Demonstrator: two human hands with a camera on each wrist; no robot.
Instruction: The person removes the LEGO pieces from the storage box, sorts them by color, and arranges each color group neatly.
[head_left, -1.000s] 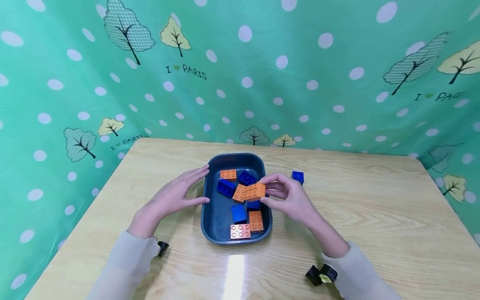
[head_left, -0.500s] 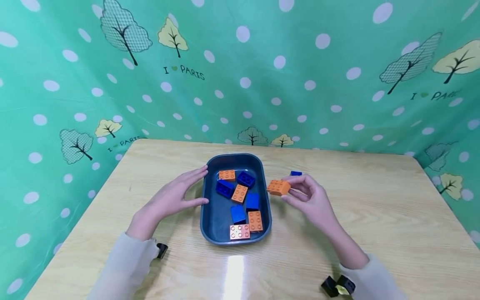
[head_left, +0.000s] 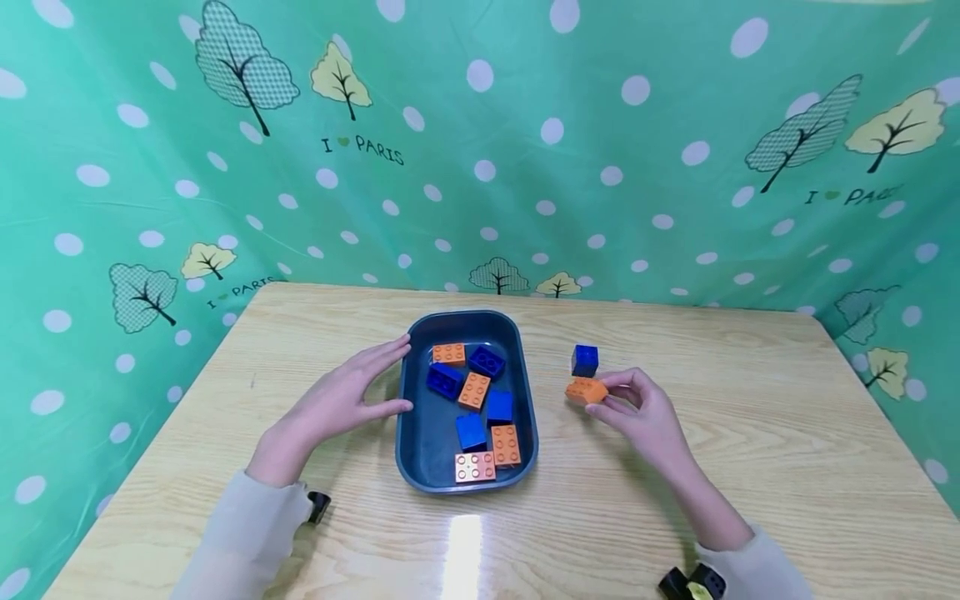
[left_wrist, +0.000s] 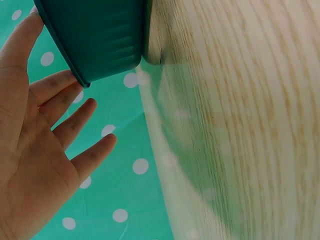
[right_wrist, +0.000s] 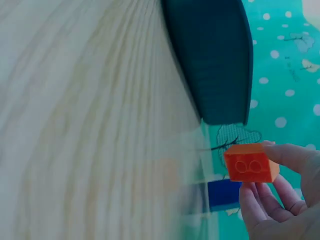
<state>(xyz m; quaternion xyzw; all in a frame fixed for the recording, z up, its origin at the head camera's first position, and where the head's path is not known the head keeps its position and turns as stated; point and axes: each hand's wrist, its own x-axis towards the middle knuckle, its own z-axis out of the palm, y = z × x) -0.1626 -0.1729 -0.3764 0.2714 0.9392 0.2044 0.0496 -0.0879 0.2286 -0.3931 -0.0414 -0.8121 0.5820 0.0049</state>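
Observation:
My right hand [head_left: 643,412] pinches an orange toy building brick [head_left: 585,391] between thumb and fingers, just right of a dark blue plastic tray [head_left: 430,454]. Beyond that brick, a blue brick [head_left: 585,360] stands on the table. In the right wrist view, the orange brick [right_wrist: 251,164] appears held above the tabletop, its studded underside partly hidden. My left hand [head_left: 337,396] has its fingers spread, with fingertips at the tray's left rim. From the left wrist view, the thumb and some fingers of the hand [left_wrist: 40,145] meet the tray's edge [left_wrist: 100,40].
Inside the tray lie several orange bricks [head_left: 506,445] and blue bricks [head_left: 471,432]. Pale wooden table [head_left: 750,417] extends on both sides. A green dotted cloth [head_left: 480,167] hangs behind and around it.
My right hand has carried the orange brick from over the tray rightward to beside the blue brick, bringing it lower. The left hand has stayed at the tray's rim.

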